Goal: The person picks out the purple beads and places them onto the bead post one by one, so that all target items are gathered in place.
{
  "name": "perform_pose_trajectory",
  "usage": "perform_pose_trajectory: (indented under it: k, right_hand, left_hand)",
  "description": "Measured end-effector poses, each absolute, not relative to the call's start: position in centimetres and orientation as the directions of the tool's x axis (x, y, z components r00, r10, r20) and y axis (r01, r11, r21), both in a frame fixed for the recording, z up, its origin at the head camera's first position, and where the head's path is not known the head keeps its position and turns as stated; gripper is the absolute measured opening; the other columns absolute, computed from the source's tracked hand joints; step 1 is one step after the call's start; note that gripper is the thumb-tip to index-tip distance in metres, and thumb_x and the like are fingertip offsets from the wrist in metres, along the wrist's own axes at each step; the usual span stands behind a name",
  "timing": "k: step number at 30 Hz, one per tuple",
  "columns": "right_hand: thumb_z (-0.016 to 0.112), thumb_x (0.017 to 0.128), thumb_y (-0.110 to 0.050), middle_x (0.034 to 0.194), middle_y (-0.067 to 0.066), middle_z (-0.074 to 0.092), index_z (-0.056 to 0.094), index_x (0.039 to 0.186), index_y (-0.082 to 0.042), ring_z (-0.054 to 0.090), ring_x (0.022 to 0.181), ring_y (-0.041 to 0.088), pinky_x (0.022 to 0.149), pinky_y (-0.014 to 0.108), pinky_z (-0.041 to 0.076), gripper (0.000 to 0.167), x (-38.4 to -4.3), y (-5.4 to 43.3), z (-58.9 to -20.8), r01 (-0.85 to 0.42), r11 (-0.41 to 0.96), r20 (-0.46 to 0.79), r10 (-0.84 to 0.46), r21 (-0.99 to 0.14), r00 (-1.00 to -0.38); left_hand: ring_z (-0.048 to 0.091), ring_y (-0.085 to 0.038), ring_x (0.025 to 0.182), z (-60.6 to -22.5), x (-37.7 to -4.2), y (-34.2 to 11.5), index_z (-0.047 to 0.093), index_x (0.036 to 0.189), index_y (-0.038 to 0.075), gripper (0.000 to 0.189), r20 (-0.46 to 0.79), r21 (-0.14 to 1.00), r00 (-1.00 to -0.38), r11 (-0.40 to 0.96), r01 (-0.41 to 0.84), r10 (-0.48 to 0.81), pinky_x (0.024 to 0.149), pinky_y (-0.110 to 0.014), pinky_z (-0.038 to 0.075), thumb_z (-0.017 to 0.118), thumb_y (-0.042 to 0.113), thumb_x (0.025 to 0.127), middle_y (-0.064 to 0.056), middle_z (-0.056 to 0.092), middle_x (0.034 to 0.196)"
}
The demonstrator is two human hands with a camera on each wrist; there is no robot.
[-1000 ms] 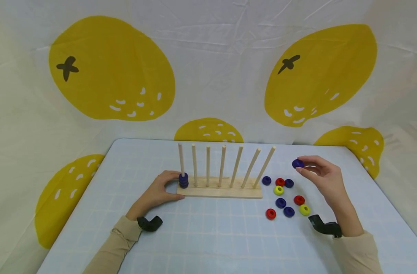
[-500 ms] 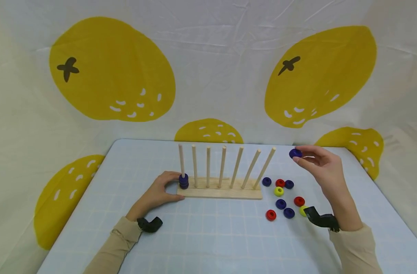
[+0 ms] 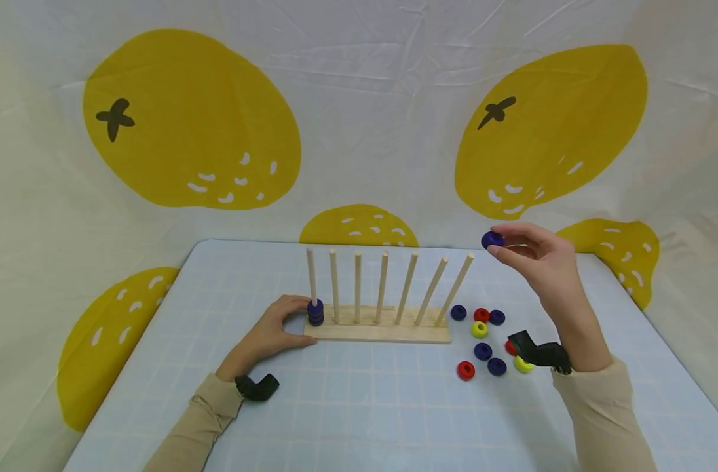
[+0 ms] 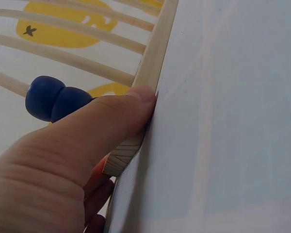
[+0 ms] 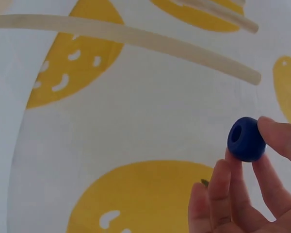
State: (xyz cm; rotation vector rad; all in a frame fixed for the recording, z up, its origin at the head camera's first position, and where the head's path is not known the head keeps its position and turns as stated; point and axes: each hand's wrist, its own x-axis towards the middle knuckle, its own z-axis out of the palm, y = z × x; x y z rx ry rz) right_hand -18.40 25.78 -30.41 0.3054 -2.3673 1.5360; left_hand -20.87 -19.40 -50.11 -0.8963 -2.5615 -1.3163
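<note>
A wooden base [image 3: 388, 333] carries a row of several upright pegs. Blue rings [image 3: 316, 313] are stacked low on its leftmost peg. My left hand [image 3: 270, 332] grips the base's left end, the thumb [image 4: 136, 99] lying along the front edge and the other fingers partly hidden behind. Up in the air, to the right of the rightmost peg [image 3: 455, 288], my right hand [image 3: 538, 262] pinches a blue ring [image 5: 247, 140] between thumb and fingers. The hole of that ring faces left in the right wrist view.
Loose rings lie on the table right of the base: several blue ones [image 3: 483, 351], red ones [image 3: 466, 370] and yellow ones [image 3: 479, 329]. The right wrist's camera mount [image 3: 538, 352] partly covers a red ring. Behind the table [image 3: 359, 406] hangs a lemon-print cloth [image 3: 377, 131].
My right hand has lifted the blue ring higher and carried it left towards the pegs. My left hand has stayed in place on the base.
</note>
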Motion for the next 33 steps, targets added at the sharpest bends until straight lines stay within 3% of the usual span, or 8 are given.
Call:
perform_pose_trajectory:
  k: [17,26,33]
  right_hand:
    - [0.075,0.090,-0.014,0.104,0.006,0.067,0.070,0.117,-0.005,0.062,0.092,0.021,0.083,0.020,0.052,0.030,-20.0,20.7,-28.2,-0.368,0.416,0.357,-0.107,-0.832,-0.928]
    - [0.078,0.087,-0.016,0.100,0.009,0.069,0.072,0.114,-0.008,0.058,0.101,0.019,0.094,0.043,0.040,0.028,-20.7,18.2,-27.1,-0.391,0.414,0.358,-0.158,-0.822,-0.920]
    - [0.078,0.087,-0.015,0.104,0.006,0.070,0.073,0.113,-0.009,0.060,0.100,0.018,0.090,0.040,0.045,0.027,-21.0,16.2,-26.1,-0.407,0.399,0.351,-0.208,-0.822,-0.913]
  left_hand:
    - [0.054,-0.027,0.121,-49.9,-20.8,-19.3,0.068,0.122,0.010,0.062,0.364,0.703,-0.818,0.445,0.555,0.445,0.104,-0.049,0.043,0.094,0.022,0.067,-0.007,0.062,0.129]
    - [0.054,-0.027,0.122,-49.8,-20.8,-19.3,0.067,0.122,0.010,0.063,0.348,0.706,-0.824,0.453,0.544,0.447,0.105,-0.049,0.043,0.094,0.023,0.067,-0.007,0.061,0.130]
    - [0.054,-0.027,0.121,-49.8,-20.8,-19.3,0.068,0.122,0.010,0.062,0.352,0.707,-0.823,0.450,0.546,0.447,0.104,-0.050,0.043,0.094,0.023,0.067,-0.006,0.062,0.129]
